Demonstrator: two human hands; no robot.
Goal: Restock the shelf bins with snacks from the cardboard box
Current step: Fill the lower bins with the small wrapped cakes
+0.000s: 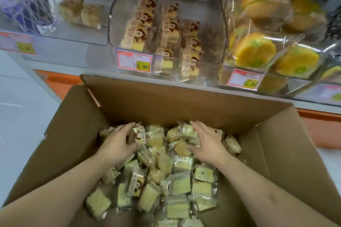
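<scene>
Snacks [162,177], small wrapped cake pieces in clear film, lie heaped in the open cardboard box [184,105], too many and too overlapped to count. Both hands are down inside the box at the far end of the heap, one on each side of it, with several packets between them. Left hand [118,142] rests palm down on the pile, fingers curved forward, fingertips against a printed packet [139,135]; whether it grips that packet cannot be told. Right hand [207,142] lies palm down with fingers spread and nearly straight over a packet [186,131], pressing rather than clasping. Both forearms are bare and run in from the near corners, converging toward the middle.

Beyond the box, one clear shelf bin [212,24] holds matching cake packets in three rows; exact count unclear. Its front carries one price tag [134,61]. To the right, a second bin [245,73] holds bagged round yellow cakes [254,49], with its own tag [245,79].
</scene>
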